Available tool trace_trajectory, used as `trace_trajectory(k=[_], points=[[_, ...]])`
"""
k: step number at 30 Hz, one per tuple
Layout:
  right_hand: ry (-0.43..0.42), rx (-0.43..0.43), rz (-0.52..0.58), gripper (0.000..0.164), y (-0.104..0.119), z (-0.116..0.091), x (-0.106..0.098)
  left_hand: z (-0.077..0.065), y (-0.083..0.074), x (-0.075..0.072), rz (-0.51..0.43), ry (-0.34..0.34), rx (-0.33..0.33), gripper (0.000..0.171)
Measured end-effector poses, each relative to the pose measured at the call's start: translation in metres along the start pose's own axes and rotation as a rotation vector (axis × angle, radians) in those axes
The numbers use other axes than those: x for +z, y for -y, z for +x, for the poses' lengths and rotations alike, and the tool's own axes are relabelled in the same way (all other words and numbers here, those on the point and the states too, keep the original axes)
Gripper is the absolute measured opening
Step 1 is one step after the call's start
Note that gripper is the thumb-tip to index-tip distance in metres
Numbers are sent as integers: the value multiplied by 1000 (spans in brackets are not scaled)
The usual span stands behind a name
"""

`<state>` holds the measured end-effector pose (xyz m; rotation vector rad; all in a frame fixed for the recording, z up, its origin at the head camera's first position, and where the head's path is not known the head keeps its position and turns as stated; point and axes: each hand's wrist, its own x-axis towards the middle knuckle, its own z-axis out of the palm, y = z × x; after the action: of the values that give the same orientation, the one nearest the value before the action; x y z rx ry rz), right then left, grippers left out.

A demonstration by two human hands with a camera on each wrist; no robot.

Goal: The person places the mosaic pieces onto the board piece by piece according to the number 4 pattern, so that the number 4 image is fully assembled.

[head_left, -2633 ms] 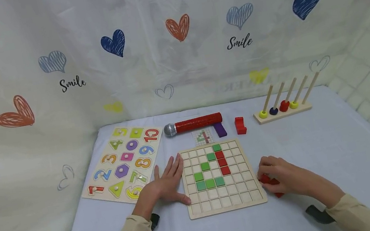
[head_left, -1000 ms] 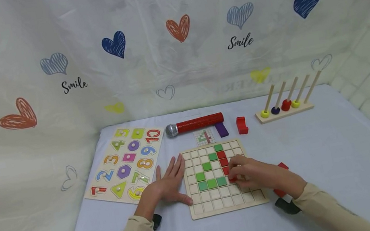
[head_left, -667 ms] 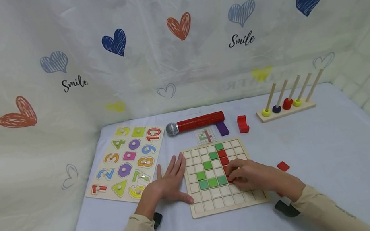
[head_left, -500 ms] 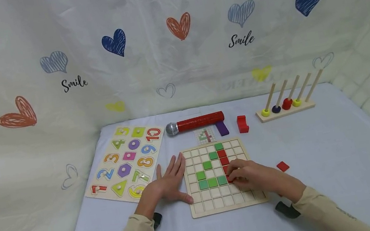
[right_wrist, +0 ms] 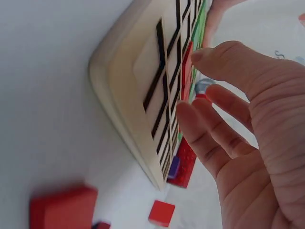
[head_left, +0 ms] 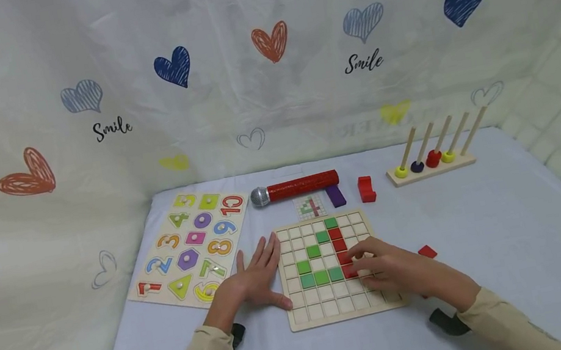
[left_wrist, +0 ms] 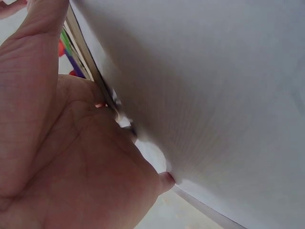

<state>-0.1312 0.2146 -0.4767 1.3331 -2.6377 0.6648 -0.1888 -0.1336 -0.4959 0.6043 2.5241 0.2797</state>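
A wooden grid board (head_left: 331,310) lies on the white-covered table, with several green tiles (head_left: 321,278) along a diagonal and a row. A column of red tiles (head_left: 338,244) runs down beside them. My right hand (head_left: 398,266) hovers over the board's right side with fingers apart and nothing between them. Its fingertips are close to the lowest red tile (head_left: 349,271), which lies in its square; in the right wrist view the thumb is near a red tile (right_wrist: 187,71). My left hand (head_left: 254,286) is spread flat, its fingers and thumb against the board's left edge.
A loose red tile (head_left: 427,252) lies right of the board, and red blocks (right_wrist: 66,207) show in the right wrist view. Left is a number puzzle (head_left: 166,293). Behind are a pattern card (head_left: 310,207), red microphone (head_left: 302,186), purple block (head_left: 336,196), red blocks (head_left: 366,189) and peg stand (head_left: 432,169).
My right hand came from the red pieces beside the board and set a red tile at the column's bottom. It has since let go and drawn slightly back. The left hand stayed put.
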Motion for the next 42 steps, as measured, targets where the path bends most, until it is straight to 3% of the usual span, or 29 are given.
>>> trace_trajectory(k=[16, 26, 35, 42], points=[[-13, 86, -80, 35, -12, -35, -21, 2, 3, 3, -4, -2, 20, 145], [-51, 162, -139, 38, -32, -63, -34, 2, 3, 2, 4, -1, 23, 146], [-59, 249, -111, 34, -43, -79, -37, 1, 2, 2, 5, 3, 18, 146], [-6, 270, -29, 30, -38, -86, -42, -5, -2, -6, -9, 25, 30, 144]])
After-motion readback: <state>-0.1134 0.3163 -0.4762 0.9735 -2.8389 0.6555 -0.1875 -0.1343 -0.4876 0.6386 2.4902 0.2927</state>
